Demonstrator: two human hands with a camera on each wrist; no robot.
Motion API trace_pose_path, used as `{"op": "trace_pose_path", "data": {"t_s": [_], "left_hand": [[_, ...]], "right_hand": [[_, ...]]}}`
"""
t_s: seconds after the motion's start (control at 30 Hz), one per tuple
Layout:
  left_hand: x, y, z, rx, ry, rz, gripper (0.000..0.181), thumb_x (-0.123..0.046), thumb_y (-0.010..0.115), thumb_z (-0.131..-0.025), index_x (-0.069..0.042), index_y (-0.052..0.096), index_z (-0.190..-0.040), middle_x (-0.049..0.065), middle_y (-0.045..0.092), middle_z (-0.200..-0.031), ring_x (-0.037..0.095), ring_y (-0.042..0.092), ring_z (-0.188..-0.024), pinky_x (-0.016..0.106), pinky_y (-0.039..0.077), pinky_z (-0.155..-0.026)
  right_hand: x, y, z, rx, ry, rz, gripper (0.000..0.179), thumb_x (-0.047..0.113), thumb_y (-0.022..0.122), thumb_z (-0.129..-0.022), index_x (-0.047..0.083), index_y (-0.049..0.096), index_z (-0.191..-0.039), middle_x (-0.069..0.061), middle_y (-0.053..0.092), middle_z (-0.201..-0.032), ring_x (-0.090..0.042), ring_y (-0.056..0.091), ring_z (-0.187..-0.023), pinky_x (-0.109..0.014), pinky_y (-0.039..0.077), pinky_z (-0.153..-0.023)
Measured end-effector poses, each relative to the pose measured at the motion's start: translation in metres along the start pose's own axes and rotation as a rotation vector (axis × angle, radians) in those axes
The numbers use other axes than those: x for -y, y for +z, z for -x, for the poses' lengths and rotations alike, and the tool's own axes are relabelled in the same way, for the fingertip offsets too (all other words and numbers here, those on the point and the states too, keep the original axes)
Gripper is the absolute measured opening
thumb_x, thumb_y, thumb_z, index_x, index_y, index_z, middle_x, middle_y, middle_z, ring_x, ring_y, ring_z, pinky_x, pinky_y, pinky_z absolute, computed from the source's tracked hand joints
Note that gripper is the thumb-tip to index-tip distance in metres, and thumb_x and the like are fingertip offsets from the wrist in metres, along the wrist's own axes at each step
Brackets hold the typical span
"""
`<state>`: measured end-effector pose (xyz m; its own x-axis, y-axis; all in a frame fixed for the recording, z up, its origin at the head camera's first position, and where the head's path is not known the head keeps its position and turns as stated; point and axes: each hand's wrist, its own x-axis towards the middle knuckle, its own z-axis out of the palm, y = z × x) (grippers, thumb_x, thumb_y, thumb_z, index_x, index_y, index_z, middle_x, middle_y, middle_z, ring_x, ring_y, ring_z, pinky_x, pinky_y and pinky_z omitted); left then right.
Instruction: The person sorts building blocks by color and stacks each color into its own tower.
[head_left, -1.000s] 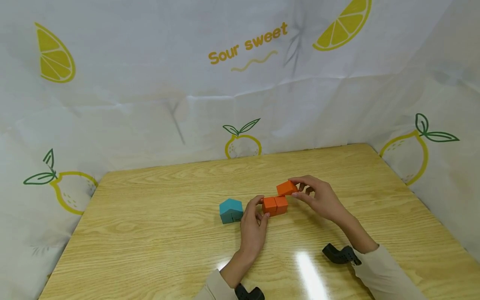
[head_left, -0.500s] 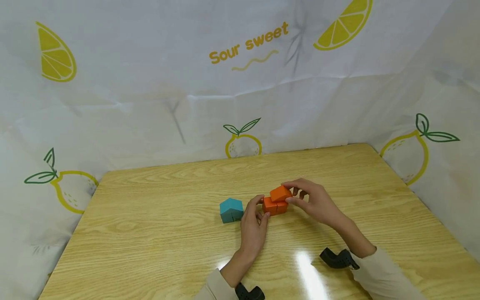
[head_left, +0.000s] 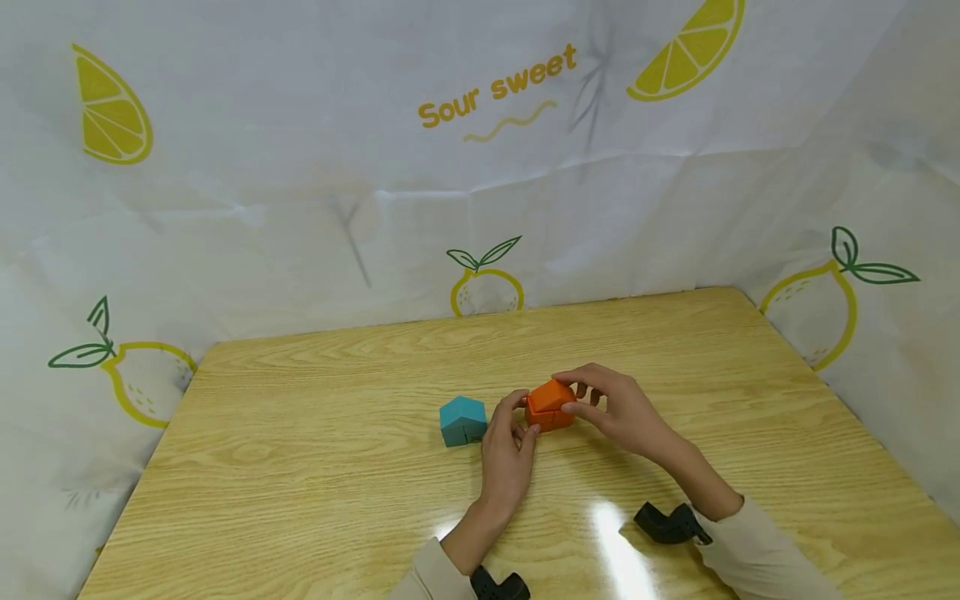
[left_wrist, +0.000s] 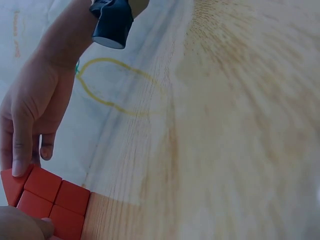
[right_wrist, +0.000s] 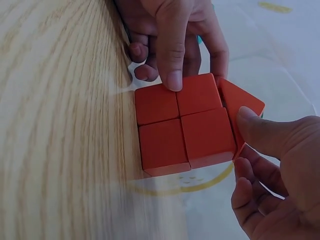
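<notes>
Several orange cubes [head_left: 551, 419] stand two by two in a small block on the table. On their top rests an orange triangular block [head_left: 552, 393], roof-like, which my right hand [head_left: 626, 417] pinches between thumb and fingers. The right wrist view shows the triangular block [right_wrist: 244, 100] against the cubes [right_wrist: 205, 137], with a thin gap at one end. My left hand [head_left: 506, 471] grips the cubes from the left, thumb on the near face; its fingertips behind are partly hidden. Left of that hand sits a teal house-shaped block stack [head_left: 462, 422].
The wooden table [head_left: 315, 467] runs back to a white cloth [head_left: 300, 250] printed with lemons, which also hangs at both sides. Black wrist mounts [head_left: 671, 525] stick out from the light sleeves [head_left: 765, 550], low over the table.
My right hand has moved left and slightly down, bringing the triangular block from the right of the cubes onto their top. The left hand and teal stack have stayed in place.
</notes>
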<state>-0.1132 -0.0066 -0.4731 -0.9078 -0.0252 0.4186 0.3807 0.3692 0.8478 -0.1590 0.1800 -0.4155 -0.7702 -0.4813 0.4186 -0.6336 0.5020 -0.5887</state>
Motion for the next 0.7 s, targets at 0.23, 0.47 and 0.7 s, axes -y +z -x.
{"op": "trace_pose_path", "data": {"t_s": [0.23,0.47,0.7], "left_hand": [[-0.0002,-0.0001,-0.0001,-0.006,0.006,-0.005,0.048,0.002,0.067,-0.087,-0.010,0.051,-0.130,0.008,0.058,-0.117,0.010,0.048,-0.065,0.021,0.043,-0.055],[-0.0001,0.0000,-0.0001,-0.005,0.006,-0.008,0.047,0.002,0.067,-0.087,-0.009,0.050,-0.130,0.009,0.058,-0.116,0.010,0.048,-0.065,0.022,0.044,-0.056],[0.0004,0.0004,-0.0002,-0.004,0.013,-0.007,0.047,0.002,0.067,-0.087,-0.008,0.050,-0.131,0.009,0.058,-0.117,0.011,0.048,-0.066,0.022,0.044,-0.057]], "right_hand": [[0.0023,0.0011,-0.0003,0.000,-0.009,0.007,0.040,0.003,0.076,-0.080,0.008,0.066,-0.119,0.003,0.063,-0.101,-0.013,0.052,-0.079,-0.025,0.047,-0.062],[0.0032,0.0016,-0.0005,-0.001,-0.017,0.010,0.040,0.004,0.076,-0.080,0.008,0.066,-0.119,0.003,0.063,-0.101,-0.016,0.052,-0.078,-0.031,0.048,-0.061],[0.0030,0.0021,-0.0003,0.001,-0.019,0.014,0.040,0.005,0.076,-0.081,0.009,0.066,-0.119,0.002,0.063,-0.103,-0.017,0.052,-0.078,-0.034,0.048,-0.061]]}}
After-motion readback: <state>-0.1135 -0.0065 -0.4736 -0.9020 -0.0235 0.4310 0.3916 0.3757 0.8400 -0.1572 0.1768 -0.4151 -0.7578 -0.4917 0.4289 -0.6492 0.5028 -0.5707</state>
